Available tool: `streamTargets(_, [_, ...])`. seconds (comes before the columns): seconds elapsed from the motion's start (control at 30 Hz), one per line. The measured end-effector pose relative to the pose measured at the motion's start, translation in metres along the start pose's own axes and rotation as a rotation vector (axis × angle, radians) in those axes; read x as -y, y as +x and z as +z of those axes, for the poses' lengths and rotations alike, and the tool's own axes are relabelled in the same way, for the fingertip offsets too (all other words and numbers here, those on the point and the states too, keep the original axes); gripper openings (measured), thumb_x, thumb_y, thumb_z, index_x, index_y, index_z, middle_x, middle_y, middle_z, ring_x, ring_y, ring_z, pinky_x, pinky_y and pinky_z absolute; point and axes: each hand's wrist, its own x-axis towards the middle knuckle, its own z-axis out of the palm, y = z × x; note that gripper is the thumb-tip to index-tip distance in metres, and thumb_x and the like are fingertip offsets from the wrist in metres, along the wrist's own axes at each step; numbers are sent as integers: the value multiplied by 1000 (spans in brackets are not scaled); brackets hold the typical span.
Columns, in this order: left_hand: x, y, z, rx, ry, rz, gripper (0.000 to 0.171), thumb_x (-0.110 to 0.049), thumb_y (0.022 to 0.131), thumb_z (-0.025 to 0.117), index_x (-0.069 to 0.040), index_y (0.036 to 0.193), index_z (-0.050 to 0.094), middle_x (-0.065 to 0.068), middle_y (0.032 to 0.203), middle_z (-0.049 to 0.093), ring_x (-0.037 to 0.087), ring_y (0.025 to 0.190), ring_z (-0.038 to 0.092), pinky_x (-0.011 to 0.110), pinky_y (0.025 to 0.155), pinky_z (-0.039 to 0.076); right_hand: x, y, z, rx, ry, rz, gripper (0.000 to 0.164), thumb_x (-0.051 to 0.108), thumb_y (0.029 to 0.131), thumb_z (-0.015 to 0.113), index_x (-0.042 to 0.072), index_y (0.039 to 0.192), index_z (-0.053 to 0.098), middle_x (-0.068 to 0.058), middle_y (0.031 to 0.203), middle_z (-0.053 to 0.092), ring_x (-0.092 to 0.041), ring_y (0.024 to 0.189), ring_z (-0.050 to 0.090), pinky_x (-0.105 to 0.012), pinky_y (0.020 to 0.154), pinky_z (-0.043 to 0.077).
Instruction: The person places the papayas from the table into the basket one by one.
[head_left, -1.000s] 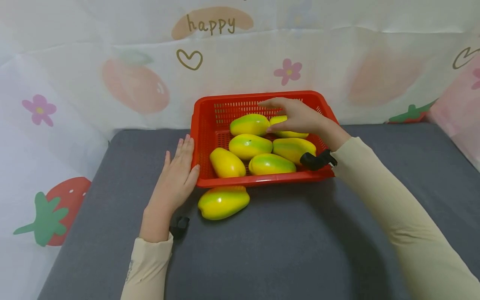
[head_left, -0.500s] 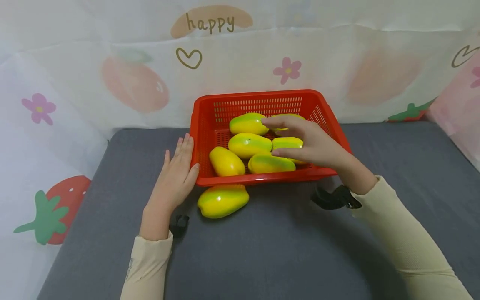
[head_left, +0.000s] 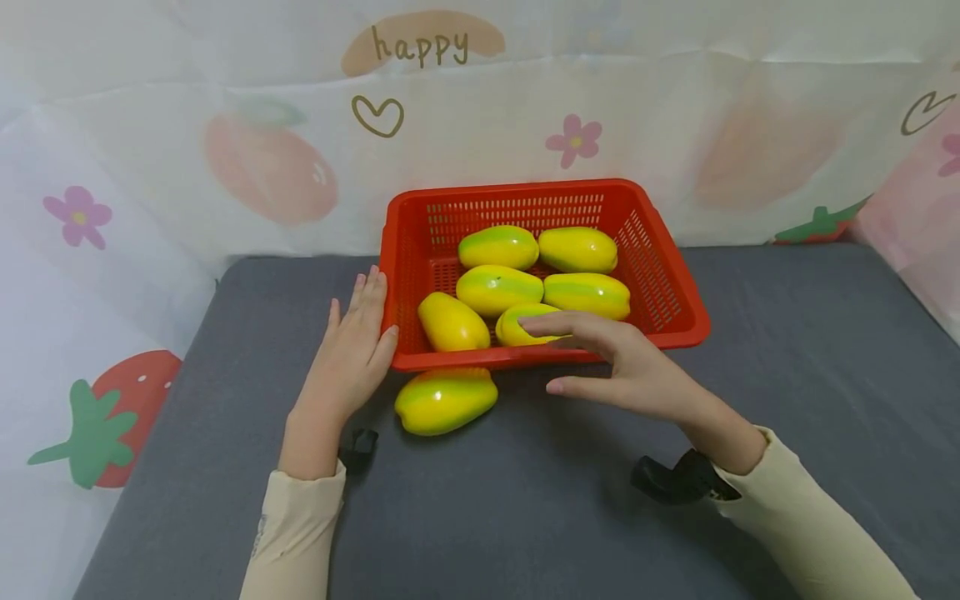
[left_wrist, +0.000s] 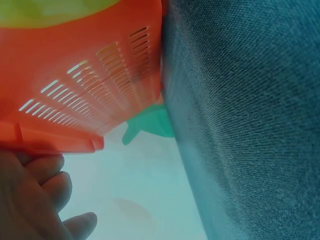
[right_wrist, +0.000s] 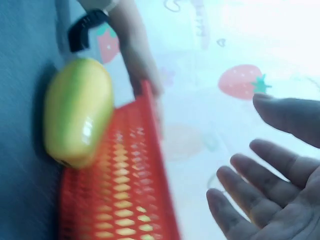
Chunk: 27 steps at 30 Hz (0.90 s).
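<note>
A red slotted plastic basket (head_left: 663,283) holds several glossy yellow-green oblong fruits (head_left: 498,289) that look like papayas. Another such fruit (head_left: 446,403) lies on the cloth just in front of the basket's near rim. My left hand (head_left: 345,358) rests its extended fingers along the basket's left side, fingertips at the rim in the left wrist view. Above the front rim, my right hand (head_left: 630,367) hangs with fingers spread and nothing in its grasp. Its fingers partly cover the front fruit in the basket in the head view. The right wrist view shows the palm (right_wrist: 285,210) bare.
The basket stands on a table covered in grey cloth (head_left: 525,517), near its back edge. A white printed sheet (head_left: 480,125) with fruits, flowers and the word "happy" hangs behind and at the sides. Black straps with cameras (head_left: 678,479) sit at both wrists.
My right hand has drawn back from over the rear fruits toward the front rim, uncovering the back right fruit. The left hand, basket and loose fruit stay in place.
</note>
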Motion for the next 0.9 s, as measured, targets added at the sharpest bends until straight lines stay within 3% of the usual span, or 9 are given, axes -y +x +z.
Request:
streamTargets(0.23, [0,1,0,-2,5,4,66,-30,98,36,-8,152,7,6,158,5,23,144,2,55,112,3,-9,-16,28,10,80,172,52,5,82,71,2,130,53,-9,130,56,-24,117,52,-35,97,44])
streamTargets(0.47, [0,0,0,-7,-1,5,65,-30,97,36,-8,152,8,6,158,6,24,144,3,56,112,4,-23,-24,54,86,219,347,52,13,87,67,1,135,49,-16,134,52,-31,120,51,-36,99,42])
streamTargets(0.9, [0,0,0,0,-2,3,65,-30,98,36,-8,152,7,6,158,6,23,144,2,56,112,3,-33,-25,73,63,309,458,57,13,90,63,-7,138,40,-22,140,44,-34,127,44,-41,100,41])
